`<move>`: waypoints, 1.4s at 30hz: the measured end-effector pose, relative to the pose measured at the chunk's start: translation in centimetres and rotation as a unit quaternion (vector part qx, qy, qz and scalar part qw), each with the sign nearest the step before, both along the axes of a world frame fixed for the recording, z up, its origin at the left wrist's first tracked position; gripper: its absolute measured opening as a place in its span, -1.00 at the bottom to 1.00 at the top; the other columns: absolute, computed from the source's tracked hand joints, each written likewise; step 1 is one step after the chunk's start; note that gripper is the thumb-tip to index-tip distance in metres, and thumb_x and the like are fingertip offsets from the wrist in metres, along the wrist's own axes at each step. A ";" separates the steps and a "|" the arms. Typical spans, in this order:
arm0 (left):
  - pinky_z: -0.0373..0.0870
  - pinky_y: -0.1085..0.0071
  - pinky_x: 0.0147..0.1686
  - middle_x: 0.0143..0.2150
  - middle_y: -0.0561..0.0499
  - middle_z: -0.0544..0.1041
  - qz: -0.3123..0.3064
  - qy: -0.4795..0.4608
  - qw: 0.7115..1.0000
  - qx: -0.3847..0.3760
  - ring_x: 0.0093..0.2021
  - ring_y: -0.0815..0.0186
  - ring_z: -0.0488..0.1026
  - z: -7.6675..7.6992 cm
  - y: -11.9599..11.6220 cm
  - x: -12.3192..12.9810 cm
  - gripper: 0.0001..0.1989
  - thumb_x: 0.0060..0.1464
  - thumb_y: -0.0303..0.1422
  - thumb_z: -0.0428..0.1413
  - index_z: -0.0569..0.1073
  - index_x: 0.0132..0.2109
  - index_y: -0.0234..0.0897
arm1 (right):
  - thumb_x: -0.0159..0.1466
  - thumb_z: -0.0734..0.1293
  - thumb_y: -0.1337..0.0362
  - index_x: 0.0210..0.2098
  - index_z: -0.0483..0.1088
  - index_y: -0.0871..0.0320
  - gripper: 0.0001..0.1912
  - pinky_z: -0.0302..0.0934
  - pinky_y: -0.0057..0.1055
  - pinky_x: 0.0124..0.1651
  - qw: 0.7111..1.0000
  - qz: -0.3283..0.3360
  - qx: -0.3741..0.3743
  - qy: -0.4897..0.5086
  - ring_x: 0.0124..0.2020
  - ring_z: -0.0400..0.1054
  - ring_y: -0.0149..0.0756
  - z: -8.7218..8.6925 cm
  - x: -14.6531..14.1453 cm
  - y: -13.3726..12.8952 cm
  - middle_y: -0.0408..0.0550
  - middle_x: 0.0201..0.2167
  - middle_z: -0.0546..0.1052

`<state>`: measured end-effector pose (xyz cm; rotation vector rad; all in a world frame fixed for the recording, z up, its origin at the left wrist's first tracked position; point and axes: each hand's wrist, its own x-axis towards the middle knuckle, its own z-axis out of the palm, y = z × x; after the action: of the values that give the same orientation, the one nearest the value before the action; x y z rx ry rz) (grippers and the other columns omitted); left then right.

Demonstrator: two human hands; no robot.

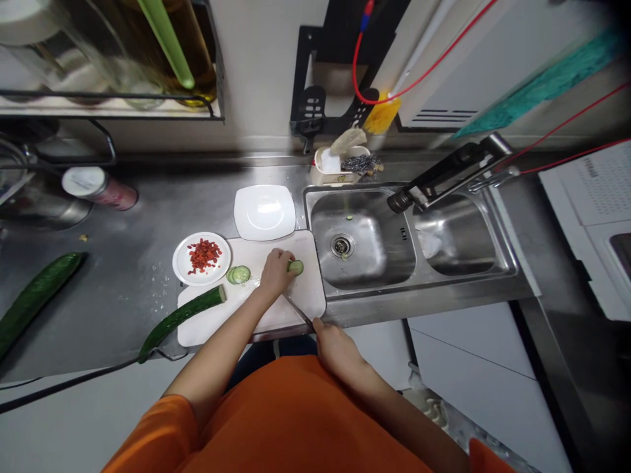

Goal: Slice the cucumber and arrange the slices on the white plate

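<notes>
My left hand [277,270] is closed on a cut piece of cucumber [296,267] over the white cutting board [261,318]. In my right hand [336,343], at the board's front edge, is a knife [298,311] with its blade pointing toward the left hand. A few cucumber slices [239,274] overlap on the board to the left. A longer cut cucumber [183,319] lies across the board's left edge, its pale cut end facing right. Beside the slices stands a white plate [178,268] of chopped red pieces [204,255].
A square white plate [265,211] touches the board's back. To the right is a double steel sink [365,240] with a faucet [444,174] over it. A whole cucumber [37,295] lies far left, near a red-and-white canister [101,188]. A sponge holder [335,172] stands behind the sink.
</notes>
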<state>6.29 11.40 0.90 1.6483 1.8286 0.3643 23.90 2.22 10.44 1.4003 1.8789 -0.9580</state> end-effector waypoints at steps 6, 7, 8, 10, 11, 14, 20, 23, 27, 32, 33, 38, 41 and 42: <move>0.29 0.43 -0.33 -0.41 0.09 0.46 0.033 -0.087 0.996 -0.010 -0.40 0.36 0.37 0.8 -1.3 -1.4 -0.90 0.03 -0.32 0.10 0.43 -0.27 -0.23 | 0.19 0.06 0.58 -0.02 0.27 0.23 -0.58 0.13 -0.41 -0.29 1.000 0.000 -0.001 0.002 -0.21 0.45 -0.15 -0.2 0.1 0.0 0.13 -0.27 0.54; 0.29 0.44 -0.33 -0.40 0.09 0.48 0.049 -0.098 0.994 -0.008 -0.40 0.37 0.38 0.9 -1.8 -2.1 -0.88 0.02 -0.33 0.10 0.44 -0.26 -0.23 | 0.20 0.06 0.57 -0.02 0.27 0.23 -0.59 0.13 -0.41 -0.29 1.000 -0.001 0.000 0.003 -0.21 0.45 -0.15 -0.2 0.2 0.0 0.13 -0.27 0.54; 0.30 0.45 -0.33 -0.39 0.09 0.50 0.066 -0.104 0.992 -0.004 -0.39 0.37 0.40 1.0 -2.3 -2.8 -0.86 0.01 -0.34 0.11 0.46 -0.23 -0.23 | 0.21 0.06 0.56 -0.02 0.28 0.22 -0.60 0.13 -0.41 -0.30 1.000 -0.003 0.002 0.006 -0.21 0.45 -0.15 -0.1 0.2 0.1 0.13 -0.26 0.54; 0.32 0.45 -0.32 -0.36 0.08 0.53 0.092 -0.105 0.990 -0.004 -0.37 0.36 0.44 1.0 -3.3 -4.3 -0.81 0.01 -0.35 0.10 0.48 -0.18 -0.22 | 0.22 0.05 0.55 -0.04 0.29 0.22 -0.62 0.12 -0.41 -0.30 1.000 -0.005 0.006 0.007 -0.19 0.44 -0.15 0.0 0.1 0.2 0.12 -0.25 0.54; 0.34 0.44 -0.30 -0.36 0.07 0.54 0.093 -0.101 0.991 -0.002 -0.36 0.34 0.46 0.9 -3.8 -5.0 -0.80 0.01 -0.36 0.10 0.48 -0.17 -0.23 | 0.23 0.06 0.54 -0.04 0.29 0.23 -0.63 0.12 -0.41 -0.30 1.000 -0.006 0.008 0.005 -0.19 0.44 -0.15 0.1 0.1 0.2 0.12 -0.25 0.54; 0.37 0.40 -0.24 -0.32 0.04 0.58 0.070 -0.072 0.995 0.011 -0.31 0.31 0.49 0.5 -5.0 -6.2 -0.78 0.03 -0.42 0.05 0.50 -0.16 -0.23 | 0.24 0.07 0.52 -0.05 0.29 0.24 -0.65 0.12 -0.41 -0.29 1.000 0.000 0.011 -0.006 -0.19 0.44 -0.15 0.1 -0.2 0.5 0.13 -0.26 0.54; 0.35 0.29 -0.03 -0.10 -0.12 0.53 0.034 0.003 0.995 0.098 -0.08 0.19 0.45 -0.3 -7.5 -5.9 -0.72 0.11 -0.44 0.01 0.46 -0.04 -0.31 | 0.24 0.05 0.54 -0.04 0.28 0.24 -0.64 0.12 -0.40 -0.29 1.000 0.011 0.015 -0.005 -0.18 0.44 -0.13 -0.4 -0.8 0.6 0.16 -0.26 0.54; 0.38 0.24 -0.06 -0.16 -0.18 0.50 0.064 0.059 0.991 0.099 -0.11 0.12 0.43 -0.7 -9.2 -5.1 -0.66 0.10 -0.29 0.09 0.42 -0.01 -0.36 | 0.25 0.04 0.53 -0.02 0.26 0.24 -0.64 0.13 -0.40 -0.29 1.000 0.005 0.016 -0.009 -0.19 0.45 -0.12 -0.6 -1.1 0.5 0.17 -0.25 0.54; 0.39 0.22 -0.07 -0.14 -0.20 0.46 0.094 0.086 0.987 0.095 -0.09 0.10 0.41 -1.3 -10.2 -3.9 -0.61 0.09 -0.25 0.11 0.39 0.02 -0.36 | 0.25 0.03 0.53 -0.03 0.26 0.24 -0.64 0.15 -0.39 -0.29 1.000 -0.001 0.025 -0.015 -0.19 0.45 -0.10 -0.4 -1.5 0.4 0.16 -0.26 0.54; 0.40 0.23 -0.07 -0.14 -0.17 0.44 0.104 0.067 0.986 0.111 -0.11 0.12 0.41 -1.9 -9.8 -3.7 -0.65 0.09 -0.32 0.10 0.38 0.02 -0.33 | 0.23 0.04 0.56 -0.02 0.24 0.21 -0.62 0.16 -0.41 -0.27 0.999 -0.003 0.036 -0.018 -0.16 0.45 -0.14 0.0 -2.9 0.7 0.13 -0.23 0.53; 0.40 0.23 -0.07 -0.14 -0.17 0.44 0.102 0.061 0.986 0.116 -0.11 0.13 0.41 -2.0 -9.7 -3.8 -0.66 0.08 -0.33 0.10 0.38 0.02 -0.32 | 0.24 0.05 0.55 -0.02 0.24 0.20 -0.63 0.16 -0.42 -0.27 0.999 -0.002 0.034 -0.015 -0.15 0.45 -0.15 -0.1 -3.3 0.7 0.12 -0.22 0.53; 0.40 0.23 -0.07 -0.16 -0.14 0.44 0.101 0.043 0.986 0.125 -0.12 0.14 0.41 -1.9 -9.7 -4.1 -0.68 0.08 -0.34 0.10 0.39 -0.01 -0.30 | 0.26 0.06 0.51 -0.02 0.23 0.19 -0.66 0.20 -0.41 -0.27 0.999 -0.002 0.036 -0.002 -0.13 0.45 -0.13 -0.8 -5.0 0.7 0.11 -0.23 0.53; 0.41 0.23 -0.08 -0.18 -0.14 0.44 0.099 0.038 0.986 0.125 -0.12 0.14 0.41 -1.8 -9.7 -4.2 -0.69 0.08 -0.34 0.10 0.39 -0.02 -0.31 | 0.25 0.06 0.53 -0.02 0.22 0.19 -0.65 0.23 -0.38 -0.25 0.999 -0.001 0.043 -0.001 -0.12 0.44 -0.12 -1.0 -5.5 0.5 0.11 -0.23 0.52; 0.41 0.23 -0.08 -0.18 -0.14 0.44 0.098 0.036 0.987 0.126 -0.13 0.14 0.42 -1.7 -9.7 -4.2 -0.70 0.08 -0.34 0.09 0.39 -0.02 -0.31 | 0.24 0.07 0.53 -0.02 0.22 0.19 -0.65 0.23 -0.38 -0.25 0.999 0.001 0.043 -0.001 -0.11 0.44 -0.13 -1.0 -5.5 0.5 0.11 -0.23 0.52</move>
<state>2.11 1.74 -0.84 1.6661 2.0760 0.6530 18.35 2.74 9.41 1.4496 1.9398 -0.8836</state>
